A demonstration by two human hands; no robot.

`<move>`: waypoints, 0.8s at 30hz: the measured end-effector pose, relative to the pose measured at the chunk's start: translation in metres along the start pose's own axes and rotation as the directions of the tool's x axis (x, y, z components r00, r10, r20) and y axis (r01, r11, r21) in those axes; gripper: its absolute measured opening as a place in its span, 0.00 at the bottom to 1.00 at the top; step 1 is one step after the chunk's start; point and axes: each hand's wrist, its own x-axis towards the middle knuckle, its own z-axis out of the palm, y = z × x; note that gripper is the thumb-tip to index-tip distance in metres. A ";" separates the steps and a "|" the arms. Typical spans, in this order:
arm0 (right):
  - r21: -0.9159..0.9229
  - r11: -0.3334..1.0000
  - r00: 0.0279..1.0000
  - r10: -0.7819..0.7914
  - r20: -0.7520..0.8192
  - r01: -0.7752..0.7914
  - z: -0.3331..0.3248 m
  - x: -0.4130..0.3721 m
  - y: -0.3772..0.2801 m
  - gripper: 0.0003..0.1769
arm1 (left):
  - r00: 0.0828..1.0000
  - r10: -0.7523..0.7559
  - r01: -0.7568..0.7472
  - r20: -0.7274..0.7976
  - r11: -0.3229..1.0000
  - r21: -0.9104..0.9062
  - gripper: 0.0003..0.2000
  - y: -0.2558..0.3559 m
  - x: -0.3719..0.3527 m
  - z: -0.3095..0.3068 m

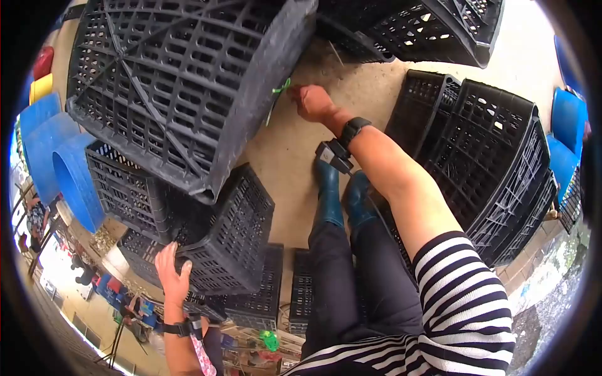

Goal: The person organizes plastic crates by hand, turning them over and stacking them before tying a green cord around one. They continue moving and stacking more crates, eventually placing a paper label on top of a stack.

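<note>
Nearest are the striped sleeve (467, 285) and dark trousers (335, 282), with the boots (328, 188) on the pale floor (285, 156). The left hand (172, 276) is open, its thumb spread from its fingers, and its fingertips rest at the edge of the stacked black crates (232, 244). The right hand (315, 104) reaches farther out, well apart from the left, with its fingers curled in beside a green string (281, 88) on the large black crate (251, 94); whether they pinch the string cannot be told. The large black crate turns its ribbed face this way and sits above the stacked black crates, its near lower corner just over them. Its lower edge slants from the far left toward that corner, but its top runs out of view, so its long axis is uncertain. The right hand is the nearer one to it: the crate lies just to that hand's left, with the string at its side wall, and beyond the left hand, past the stack. To the right of the right arm stand more black crates (489, 138), and past the right hand is another crate (433, 25). Farther off on the left are blue barrels (47, 147) and, beyond them, a small, blurred person (36, 216).
</note>
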 end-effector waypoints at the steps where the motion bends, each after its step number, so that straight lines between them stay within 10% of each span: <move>1: -0.028 0.999 0.999 -0.030 0.031 0.031 0.005 -0.004 0.003 0.15 | 0.991 0.060 -0.063 -0.119 0.998 -0.018 0.21 0.022 0.014 -0.010; 4: -0.074 0.997 0.973 0.023 0.229 -0.006 0.008 -0.020 -0.007 0.19 | 0.832 0.323 -0.402 -0.451 0.912 -0.088 0.17 0.096 0.072 -0.040; 9: 0.060 0.997 0.901 -0.077 0.427 0.057 0.033 -0.088 -0.006 0.17 | 0.628 0.557 -0.566 -0.544 0.806 0.173 0.27 0.196 0.206 -0.080; 12: -0.039 0.981 0.619 -0.089 0.780 0.191 0.039 -0.172 -0.053 0.14 | 0.616 0.594 -0.602 -0.517 0.779 0.178 0.28 0.206 0.239 -0.069; 13: 0.057 0.931 0.362 -0.197 0.911 0.362 0.086 -0.210 -0.036 0.13 | 0.608 0.600 -0.591 -0.521 0.779 0.207 0.27 0.207 0.240 -0.069; 19: -0.026 0.987 0.656 0.124 0.745 -0.157 0.048 -0.249 -0.079 0.11 | 0.612 0.599 -0.603 -0.516 0.776 0.186 0.25 0.208 0.239 -0.069; 24: 0.412 0.859 0.947 0.230 0.224 -0.305 -0.033 -0.222 -0.120 0.10 | 0.620 0.586 -0.579 -0.522 0.790 0.199 0.25 0.210 0.236 -0.074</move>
